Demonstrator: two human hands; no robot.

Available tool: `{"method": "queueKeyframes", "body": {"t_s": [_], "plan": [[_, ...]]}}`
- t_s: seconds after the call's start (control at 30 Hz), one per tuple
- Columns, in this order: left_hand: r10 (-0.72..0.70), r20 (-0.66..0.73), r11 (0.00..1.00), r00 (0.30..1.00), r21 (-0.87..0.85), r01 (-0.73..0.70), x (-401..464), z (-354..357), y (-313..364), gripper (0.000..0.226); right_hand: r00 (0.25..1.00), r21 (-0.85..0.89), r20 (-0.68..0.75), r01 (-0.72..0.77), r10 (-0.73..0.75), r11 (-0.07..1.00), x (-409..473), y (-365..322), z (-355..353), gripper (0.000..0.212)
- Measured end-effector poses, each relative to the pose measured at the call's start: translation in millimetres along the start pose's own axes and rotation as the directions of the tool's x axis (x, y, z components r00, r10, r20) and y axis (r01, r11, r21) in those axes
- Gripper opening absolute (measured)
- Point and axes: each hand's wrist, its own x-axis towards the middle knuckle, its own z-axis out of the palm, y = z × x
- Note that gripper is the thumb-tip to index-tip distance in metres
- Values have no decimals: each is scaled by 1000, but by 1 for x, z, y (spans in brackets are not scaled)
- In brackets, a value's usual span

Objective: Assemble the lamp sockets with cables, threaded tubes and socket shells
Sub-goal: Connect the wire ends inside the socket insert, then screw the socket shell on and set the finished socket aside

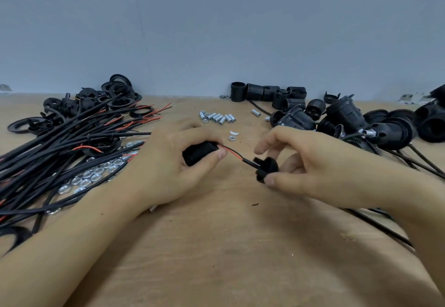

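My left hand (pixel 175 162) grips a black ribbed socket shell (pixel 198 154) lying sideways just above the table. A cable (pixel 234 154) with red and black wires comes out of the shell's right end. It runs to a black socket cap (pixel 266 170), which my right hand (pixel 310 169) pinches between thumb and fingers. The two parts are a short gap apart, joined only by the cable. The rest of the cable trails off under my right forearm.
A heap of black cables (pixel 60 152) and black rings (pixel 120 95) lies at the left, with hex nuts (pixel 89 179) beside it. Short threaded tubes (pixel 218 117) lie at the middle back. Spare shells (pixel 269 93) and assembled sockets (pixel 361 124) crowd the right. A grey wall stands behind the wooden table (pixel 216 246).
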Motion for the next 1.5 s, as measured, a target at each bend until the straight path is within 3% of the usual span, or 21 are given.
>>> {"method": "queueKeyframes", "body": {"t_s": [0.13, 0.23, 0.6, 0.83, 1.0, 1.2, 1.37, 1.5], "plan": [[40, 21, 999, 999, 2, -40, 0, -3, 1, 14, 985, 128, -144, 111, -92, 986, 6, -10, 21, 28], [88, 55, 996, 995, -17, -87, 0, -6, 2, 17, 973, 192, -199, 153, -115, 969, 9, -15, 31, 41], [159, 62, 986, 985, -63, -155, 1, -6, 6, 17, 988, 459, -116, 148, -106, 876, 11, -9, 26, 18], [116, 63, 983, 991, -153, -105, 0, -2, 6, 17, 980, 412, -152, 181, -128, 893, 10, -12, 27, 12], [69, 60, 980, 996, -191, -57, 0, 2, 4, 16, 977, 239, -153, 180, -146, 954, 8, -15, 30, 36], [2, 47, 946, 999, -324, 13, 1, 1, 7, 19, 969, 358, -188, 221, -162, 907, 5, -16, 27, 30], [14, 113, 947, 993, -321, 24, 2, -2, 10, 27, 981, 436, -153, 175, -119, 883, 6, -15, 27, 14], [15, 159, 954, 987, -297, 33, 0, -1, 16, 29, 989, 485, -111, 140, -98, 863, 5, -18, 23, 12]]}}
